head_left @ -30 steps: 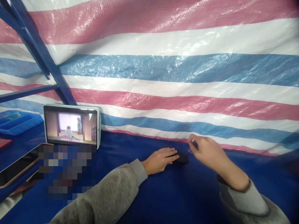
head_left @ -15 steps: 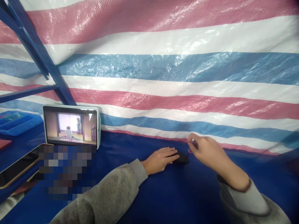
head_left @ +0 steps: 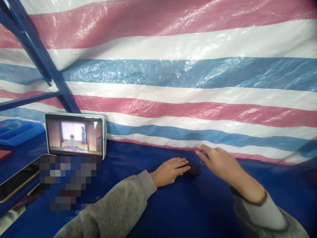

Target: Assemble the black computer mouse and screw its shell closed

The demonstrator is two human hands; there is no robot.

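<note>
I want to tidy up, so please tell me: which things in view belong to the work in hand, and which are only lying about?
In the work, it seems:
black object, partly under left hand
thin tool, at right hand, mostly hidden

Lying about, apparently:
tablet, upright
phone
blue tray
red item, partly in view

A wrinkled plastic sheet (head_left: 178, 72), striped red, white and blue, hangs behind the blue tabletop (head_left: 188, 208), glinting with light. Dark blue bars (head_left: 62, 86) meet at left.
</note>
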